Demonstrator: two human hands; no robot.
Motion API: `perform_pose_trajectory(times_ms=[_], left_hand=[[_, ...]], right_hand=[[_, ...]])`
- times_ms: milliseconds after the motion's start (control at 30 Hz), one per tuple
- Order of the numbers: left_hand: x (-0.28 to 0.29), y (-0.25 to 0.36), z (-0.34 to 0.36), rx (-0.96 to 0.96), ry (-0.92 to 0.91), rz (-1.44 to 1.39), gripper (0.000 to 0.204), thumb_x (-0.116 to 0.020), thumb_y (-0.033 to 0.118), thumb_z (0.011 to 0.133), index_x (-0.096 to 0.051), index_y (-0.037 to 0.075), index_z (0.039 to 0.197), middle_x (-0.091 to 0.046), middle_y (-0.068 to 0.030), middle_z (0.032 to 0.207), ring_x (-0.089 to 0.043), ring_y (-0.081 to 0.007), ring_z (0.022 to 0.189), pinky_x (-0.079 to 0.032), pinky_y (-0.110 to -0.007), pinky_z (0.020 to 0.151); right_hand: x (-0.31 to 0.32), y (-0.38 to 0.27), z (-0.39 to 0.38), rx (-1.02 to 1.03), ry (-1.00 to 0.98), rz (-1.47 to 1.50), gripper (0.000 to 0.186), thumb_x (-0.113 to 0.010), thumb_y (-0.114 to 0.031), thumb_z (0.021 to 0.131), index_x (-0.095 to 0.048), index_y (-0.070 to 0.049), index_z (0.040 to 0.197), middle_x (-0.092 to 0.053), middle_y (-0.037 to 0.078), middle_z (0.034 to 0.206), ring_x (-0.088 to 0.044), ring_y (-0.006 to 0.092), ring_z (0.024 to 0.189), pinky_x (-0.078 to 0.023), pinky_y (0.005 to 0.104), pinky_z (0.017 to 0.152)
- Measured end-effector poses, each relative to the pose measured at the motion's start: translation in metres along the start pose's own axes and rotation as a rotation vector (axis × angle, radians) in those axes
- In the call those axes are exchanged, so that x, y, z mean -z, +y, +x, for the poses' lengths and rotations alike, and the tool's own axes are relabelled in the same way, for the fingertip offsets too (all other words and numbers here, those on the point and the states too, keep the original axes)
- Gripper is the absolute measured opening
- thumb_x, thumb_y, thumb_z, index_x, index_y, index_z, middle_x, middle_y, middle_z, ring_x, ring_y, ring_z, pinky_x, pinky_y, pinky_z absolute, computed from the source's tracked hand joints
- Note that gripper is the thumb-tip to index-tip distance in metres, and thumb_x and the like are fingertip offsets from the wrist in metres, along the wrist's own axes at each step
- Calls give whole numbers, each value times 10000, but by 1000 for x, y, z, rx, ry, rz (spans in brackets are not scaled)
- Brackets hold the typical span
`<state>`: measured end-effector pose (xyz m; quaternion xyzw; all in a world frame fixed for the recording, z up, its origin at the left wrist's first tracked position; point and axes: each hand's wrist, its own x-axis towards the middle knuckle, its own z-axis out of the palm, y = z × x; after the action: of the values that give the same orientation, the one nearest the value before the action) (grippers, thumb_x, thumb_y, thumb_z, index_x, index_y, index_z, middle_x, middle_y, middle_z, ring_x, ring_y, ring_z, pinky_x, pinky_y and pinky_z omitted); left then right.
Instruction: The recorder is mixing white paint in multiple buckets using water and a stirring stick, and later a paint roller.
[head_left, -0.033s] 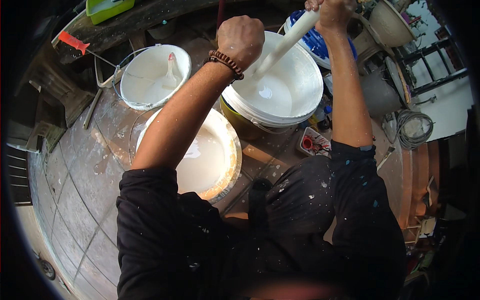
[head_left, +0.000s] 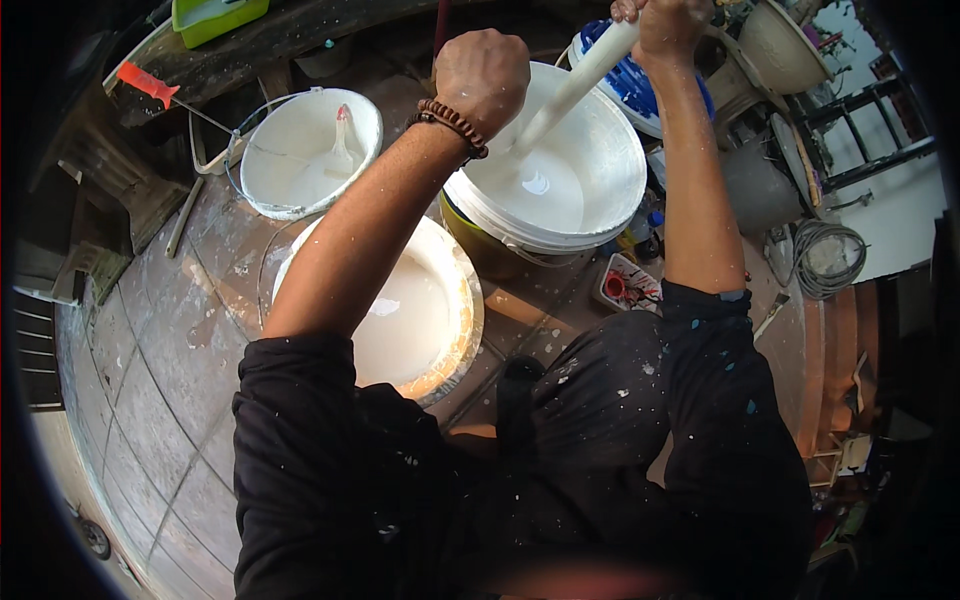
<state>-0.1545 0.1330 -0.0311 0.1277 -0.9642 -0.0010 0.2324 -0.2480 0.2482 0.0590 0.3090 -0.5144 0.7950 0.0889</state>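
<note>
A thick white pole (head_left: 578,86) slants from the upper right down into a large white bucket (head_left: 612,205), its low end in white liquid (head_left: 553,190). My right hand (head_left: 672,32) is closed round the pole's upper part, at the top edge of the picture. At the bucket's left rim my left hand (head_left: 482,82) is clenched, knuckles up, a brown bead bracelet on its wrist; its fingertips are hidden. Below my left forearm stands a second round tub (head_left: 465,310) of whitish liquid, with an orange-stained rim, partly covered by that arm.
Left of the large bucket stands a smaller white bucket (head_left: 262,150) with a brush (head_left: 343,140) inside. A paint roller's orange handle (head_left: 148,86) juts out beyond it. A blue-stained bucket (head_left: 630,85), a small red-stained tray (head_left: 625,285) and a coiled hose (head_left: 830,258) lie rightward.
The pole's lower end has shifted very slightly to the right in the liquid, and the glints on the liquid have changed shape. Both hands stay in nearly the same place.
</note>
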Motion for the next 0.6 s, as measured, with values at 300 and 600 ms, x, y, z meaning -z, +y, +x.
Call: perform_pose_trajectory(times_ms=[300,600], left_hand=[[4,-1,1,-18,24,-7,139,-662,124,908,-789,72,926,-728,-116,768,-730,-228,695,-592,-321,618],[3,-5,3,-32,93,-17,138,-664,130,899,-788,71,913,-728,-119,770,-730,-234,697,-595,-327,631]], right_hand=[[11,-15,17,-196,3,-205,285,-750,-191,856,-494,-112,758,-408,-19,518,-415,114,375,-377,296,365],[15,-19,19,-360,-67,-50,333,-760,-231,846,-459,-153,727,-366,-39,524,-389,109,395,-369,291,398]])
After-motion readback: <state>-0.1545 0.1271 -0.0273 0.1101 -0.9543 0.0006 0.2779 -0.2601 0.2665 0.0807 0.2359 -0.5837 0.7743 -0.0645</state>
